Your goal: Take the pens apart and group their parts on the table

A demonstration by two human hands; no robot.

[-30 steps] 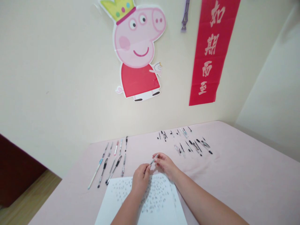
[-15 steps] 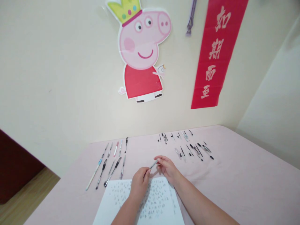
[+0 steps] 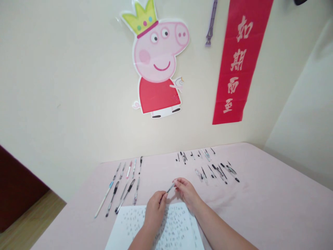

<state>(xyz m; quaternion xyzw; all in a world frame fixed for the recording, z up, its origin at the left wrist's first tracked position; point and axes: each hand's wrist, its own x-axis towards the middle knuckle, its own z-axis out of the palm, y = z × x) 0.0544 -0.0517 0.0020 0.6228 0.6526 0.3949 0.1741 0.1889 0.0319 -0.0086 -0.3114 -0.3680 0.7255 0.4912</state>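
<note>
Both my hands hold one slim pen (image 3: 170, 188) above a pink table (image 3: 273, 211). My left hand (image 3: 154, 211) pinches its near end and my right hand (image 3: 186, 192) pinches its far end, fingers closed on it. Under my wrists lies a white sheet of paper (image 3: 130, 227) covered in small scribbled marks. To the left, several whole pens (image 3: 122, 185) lie in rows. To the right, several small pen parts (image 3: 210, 166) are spread out near the wall.
The table stands against a cream wall with a cartoon pig sticker (image 3: 157, 62) and a red banner (image 3: 238, 59). A wooden floor (image 3: 31, 222) and a dark red piece of furniture (image 3: 15, 191) are at the left.
The view tilted down a little, so table and wall pictures sit lower in frame. My hands keep the same hold on the pen.
</note>
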